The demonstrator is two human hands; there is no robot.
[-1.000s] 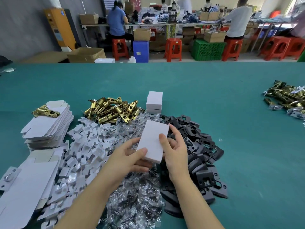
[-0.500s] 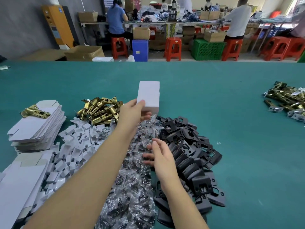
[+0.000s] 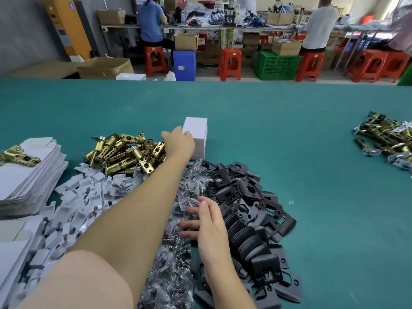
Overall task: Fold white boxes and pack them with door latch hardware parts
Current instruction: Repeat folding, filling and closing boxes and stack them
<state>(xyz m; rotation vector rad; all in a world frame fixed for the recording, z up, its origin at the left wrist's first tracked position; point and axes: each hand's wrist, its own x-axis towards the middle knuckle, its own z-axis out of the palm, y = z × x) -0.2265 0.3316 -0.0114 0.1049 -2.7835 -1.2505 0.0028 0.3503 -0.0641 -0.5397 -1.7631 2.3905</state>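
My left hand (image 3: 178, 142) reaches far forward and holds a closed white box (image 3: 197, 129) by its near left side. That box sits on top of a second white box (image 3: 200, 150) on the green table (image 3: 312, 152). My right hand (image 3: 206, 224) hovers with its fingers spread and straight over a heap of clear plastic bags (image 3: 176, 259), holding nothing. Brass latch bolts (image 3: 127, 152) lie piled left of the boxes. Black strike plates (image 3: 247, 221) are heaped to the right of my right hand.
A stack of flat white box blanks (image 3: 29, 181) stands at the left with one brass latch (image 3: 20, 156) on it. Small white card inserts (image 3: 75, 210) are scattered beside it. More brass latches (image 3: 388, 141) lie far right. People work at benches behind.
Both hands held the closed box near me. My left hand alone carried it forward and set it down on the other box. My right hand dropped to the plastic bags.
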